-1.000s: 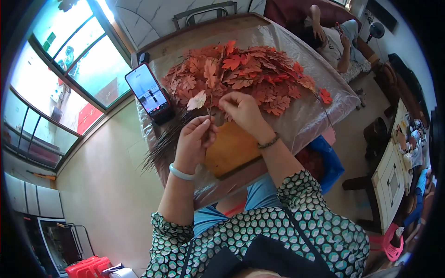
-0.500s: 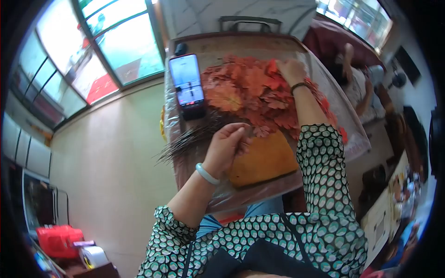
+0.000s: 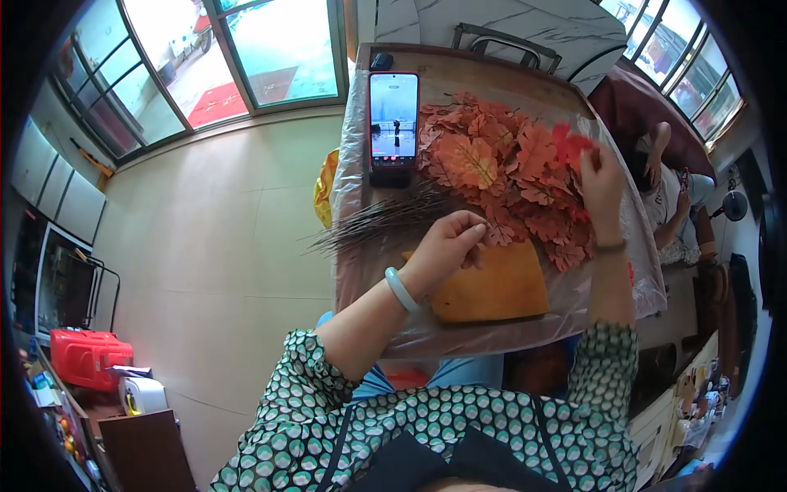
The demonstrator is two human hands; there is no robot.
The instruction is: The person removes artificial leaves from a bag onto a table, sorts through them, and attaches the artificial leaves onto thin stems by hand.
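Observation:
A heap of orange-red oak-shaped leaves (image 3: 492, 172) covers the middle of the table. At the heap's right edge, my right hand (image 3: 602, 184) has its fingers closed on a bright red leaf (image 3: 571, 146). My left hand (image 3: 451, 248) hovers above the near side of the heap, thumb and fingers pinched together; whatever is between them is hidden or too thin to make out. Below it lies a flat orange-yellow block (image 3: 492, 287), partly covered by that hand. Thin dark wire stems (image 3: 381, 217) are bunched to the left of the heap.
A phone (image 3: 394, 123) stands upright on a holder at the table's left side. Clear plastic sheeting (image 3: 348, 283) covers the table. Yellow wrapping (image 3: 325, 190) hangs at its left edge. Another person (image 3: 668, 197) sits beyond the right side.
My view has swung left, so the table sits further right. My right hand has moved from the far part of the heap to its right edge, with the red leaf. My left hand keeps its pinch.

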